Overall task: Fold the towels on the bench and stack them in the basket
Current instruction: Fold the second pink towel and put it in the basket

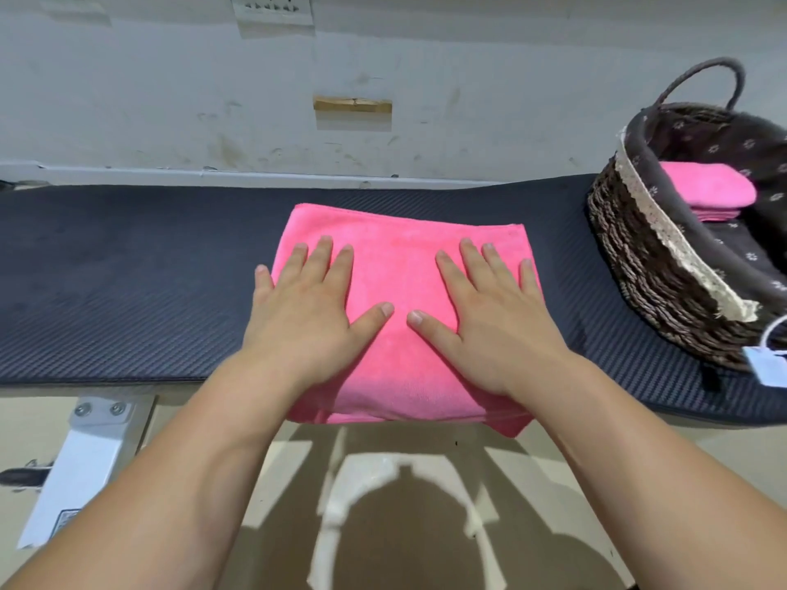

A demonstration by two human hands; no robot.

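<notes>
A pink towel (400,257), folded into a rough rectangle, lies on the dark padded bench (127,270), its near edge hanging slightly over the front. My left hand (311,304) lies flat on the towel's left half, fingers spread and straight. My right hand (489,308) presses flat on its right half the same way. At the right end of the bench stands a dark wicker basket (647,257) with a flowered lining. Inside it rest folded pink towels (707,189) in a stack.
A stained white wall (383,78) runs close behind the bench. The basket has a loop handle (702,78) and a white tag (766,368) on a cord. A white metal bracket (85,453) sits below the bench at the left, above the tan floor.
</notes>
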